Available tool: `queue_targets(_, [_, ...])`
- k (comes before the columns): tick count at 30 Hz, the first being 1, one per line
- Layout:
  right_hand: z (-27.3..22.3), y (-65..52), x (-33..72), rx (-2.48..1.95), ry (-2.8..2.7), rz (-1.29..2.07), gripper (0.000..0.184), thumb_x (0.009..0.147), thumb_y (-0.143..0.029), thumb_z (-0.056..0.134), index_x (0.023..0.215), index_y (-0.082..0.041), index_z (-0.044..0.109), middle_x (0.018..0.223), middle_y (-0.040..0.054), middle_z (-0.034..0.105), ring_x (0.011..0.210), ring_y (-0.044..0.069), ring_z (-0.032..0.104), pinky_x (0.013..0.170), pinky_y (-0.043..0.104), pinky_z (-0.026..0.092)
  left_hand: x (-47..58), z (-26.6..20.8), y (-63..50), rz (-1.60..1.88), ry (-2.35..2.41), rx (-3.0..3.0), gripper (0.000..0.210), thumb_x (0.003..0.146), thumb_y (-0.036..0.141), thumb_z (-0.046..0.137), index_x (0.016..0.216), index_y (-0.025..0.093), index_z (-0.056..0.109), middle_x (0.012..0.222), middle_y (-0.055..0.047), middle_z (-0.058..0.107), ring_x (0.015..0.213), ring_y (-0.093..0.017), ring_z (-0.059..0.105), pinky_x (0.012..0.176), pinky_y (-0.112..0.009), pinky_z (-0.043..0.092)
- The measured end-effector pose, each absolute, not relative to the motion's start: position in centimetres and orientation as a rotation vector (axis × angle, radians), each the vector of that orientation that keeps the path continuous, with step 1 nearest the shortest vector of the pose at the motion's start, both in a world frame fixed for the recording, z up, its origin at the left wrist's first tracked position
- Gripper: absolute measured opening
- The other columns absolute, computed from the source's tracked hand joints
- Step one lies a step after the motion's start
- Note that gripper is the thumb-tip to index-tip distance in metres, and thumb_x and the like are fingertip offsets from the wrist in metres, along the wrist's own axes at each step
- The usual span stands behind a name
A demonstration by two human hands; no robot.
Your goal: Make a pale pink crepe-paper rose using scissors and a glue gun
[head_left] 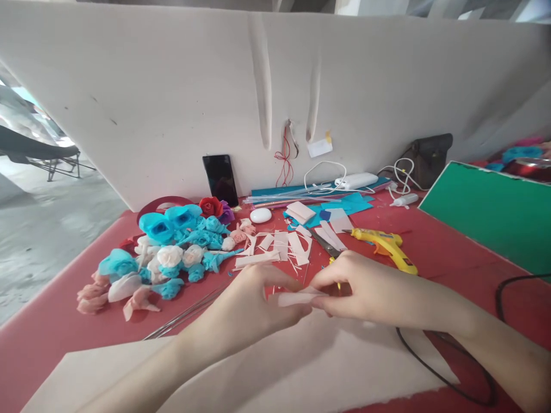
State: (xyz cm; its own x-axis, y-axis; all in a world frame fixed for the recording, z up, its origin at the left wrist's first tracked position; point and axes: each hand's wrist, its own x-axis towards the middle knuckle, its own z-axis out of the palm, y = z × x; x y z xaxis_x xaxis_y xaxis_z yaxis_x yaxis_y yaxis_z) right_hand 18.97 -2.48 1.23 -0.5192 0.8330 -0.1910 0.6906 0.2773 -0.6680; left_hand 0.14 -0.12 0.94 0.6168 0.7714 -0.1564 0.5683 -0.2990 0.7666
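Note:
Between both hands, over a large pale sheet [267,367] on the table, is a small strip of pale pink paper [297,299]. My left hand [262,295] pinches its left part between thumb and fingers. The fingers of my right hand [344,287] close on the strip's right end. Just beyond the right hand lie scissors [328,245] with yellow handles, partly hidden by that hand. Cut pieces of pale pink paper [281,245] are scattered past the fingertips. A yellow glue gun [387,245] rests to the right of them.
Blue, white and pink paper flowers [170,256] are heaped at left, near thin metal wires [185,314]. A phone [220,179] leans on the white partition [172,103]. A white power strip [356,181] lies at the back, a green board [491,212] at right, and a black cord [447,381] in front.

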Motion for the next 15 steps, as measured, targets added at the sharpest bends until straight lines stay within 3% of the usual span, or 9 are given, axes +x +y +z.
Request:
queue_targets(7, [1.06,-2.25,19.21,-1.465,-2.325,1.080,0.036,0.085,-0.044,0.042,0.067,-0.018,0.058,0.055,-0.0042,0.042,0.048,0.005,0.032,0.042,0.020,0.021,0.39,1.36,-0.22,0.294,1.123,1.968,0.019,0.075,0.029,0.053,0.077,0.021,0.070,0.074,0.000,0.068,0.073,-0.018,0.058,0.059,-0.023,0.038])
queue_targets(15, [0.97,-2.01,19.49,-1.445,-2.315,1.145,0.037,0.085,-0.047,0.041,0.067,-0.018,0.057,0.058,-0.0039,0.049,0.050,0.005,0.036,0.044,0.020,0.024,0.56,1.32,-0.22,0.324,1.149,1.891,0.016,0.071,0.028,0.056,0.072,0.019,0.068,0.071,0.000,0.065,0.066,-0.016,0.056,0.054,-0.021,0.039])
